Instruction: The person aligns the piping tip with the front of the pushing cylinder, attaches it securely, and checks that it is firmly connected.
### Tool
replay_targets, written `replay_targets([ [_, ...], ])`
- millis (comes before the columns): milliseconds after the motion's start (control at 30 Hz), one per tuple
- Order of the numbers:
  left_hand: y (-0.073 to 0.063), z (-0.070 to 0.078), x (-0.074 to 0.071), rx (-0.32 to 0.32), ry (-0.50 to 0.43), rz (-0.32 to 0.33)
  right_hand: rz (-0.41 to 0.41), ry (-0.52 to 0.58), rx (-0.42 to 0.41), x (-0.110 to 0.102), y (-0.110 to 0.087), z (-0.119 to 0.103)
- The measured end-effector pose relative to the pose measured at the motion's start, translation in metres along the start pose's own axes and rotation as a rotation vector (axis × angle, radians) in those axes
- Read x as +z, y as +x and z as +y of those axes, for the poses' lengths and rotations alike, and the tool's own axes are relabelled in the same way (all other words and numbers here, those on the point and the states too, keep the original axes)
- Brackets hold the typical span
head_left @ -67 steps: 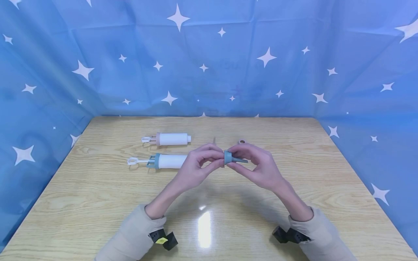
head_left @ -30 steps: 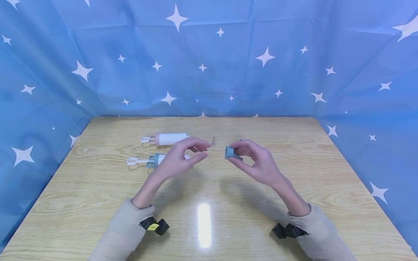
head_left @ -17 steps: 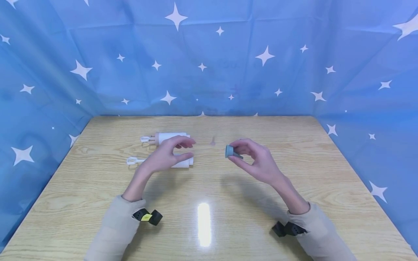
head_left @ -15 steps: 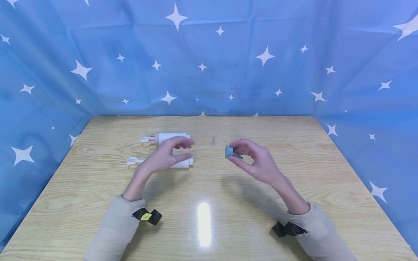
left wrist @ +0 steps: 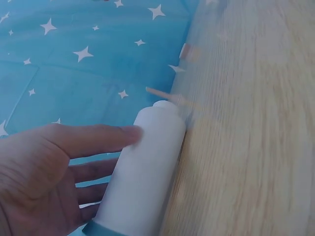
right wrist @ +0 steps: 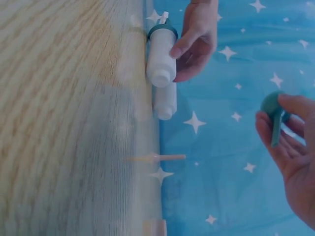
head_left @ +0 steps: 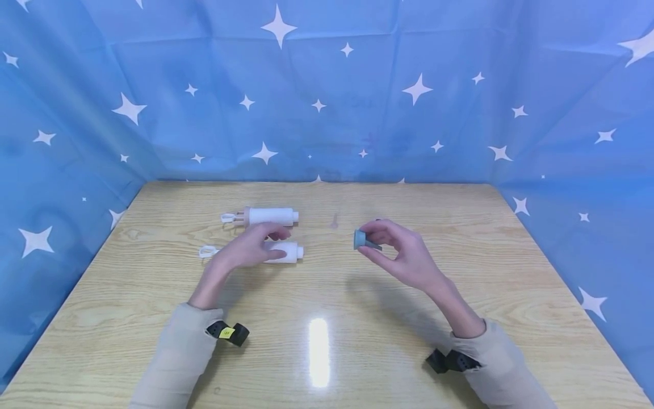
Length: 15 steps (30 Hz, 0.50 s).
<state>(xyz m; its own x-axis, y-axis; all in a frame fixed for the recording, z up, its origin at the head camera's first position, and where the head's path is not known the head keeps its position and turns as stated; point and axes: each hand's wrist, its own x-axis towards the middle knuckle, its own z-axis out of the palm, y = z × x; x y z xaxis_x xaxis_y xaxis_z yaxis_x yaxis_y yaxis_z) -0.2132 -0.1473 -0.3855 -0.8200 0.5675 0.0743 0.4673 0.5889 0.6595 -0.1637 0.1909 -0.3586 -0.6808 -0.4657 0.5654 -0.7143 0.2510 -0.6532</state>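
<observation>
My right hand (head_left: 401, 255) holds a teal nozzle cap (head_left: 360, 239) above the table, pinched between thumb and fingers, its wide mouth facing left and its narrow spout (right wrist: 276, 130) angled away. Over the nearer white piping syringe (head_left: 290, 253) hovers my left hand (head_left: 249, 245), thumb on the near side and fingers on the far side, loosely spread. In the left wrist view its thumb overlaps the white barrel (left wrist: 145, 167). That syringe lies on its side with a looped plunger handle (head_left: 207, 251) at the left; my hand covers its teal collar in the head view.
Behind it lies a second white syringe (head_left: 272, 216) with a pink collar. A small pink nozzle (head_left: 334, 221) stands upright to its right on the wooden table (head_left: 327, 307). Another pink piece (right wrist: 156, 227) shows in the right wrist view. A blue starry cloth (head_left: 327, 85) surrounds the table.
The left hand has let go of the teal cap and moved left, then down over the nearer syringe. My right hand keeps the cap at nearly the same spot.
</observation>
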Motion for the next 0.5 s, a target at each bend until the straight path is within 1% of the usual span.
replay_targets([
  [200,-0.0030,-0.0036,-0.0044,-0.076,0.034,-0.022,-0.002,-0.005,0.005,-0.0005,-0.0006,0.0019],
  [500,-0.0069,-0.0090,-0.0081,-0.116,0.081,-0.030,-0.001,-0.016,0.008,-0.0014,-0.0016,0.0017],
])
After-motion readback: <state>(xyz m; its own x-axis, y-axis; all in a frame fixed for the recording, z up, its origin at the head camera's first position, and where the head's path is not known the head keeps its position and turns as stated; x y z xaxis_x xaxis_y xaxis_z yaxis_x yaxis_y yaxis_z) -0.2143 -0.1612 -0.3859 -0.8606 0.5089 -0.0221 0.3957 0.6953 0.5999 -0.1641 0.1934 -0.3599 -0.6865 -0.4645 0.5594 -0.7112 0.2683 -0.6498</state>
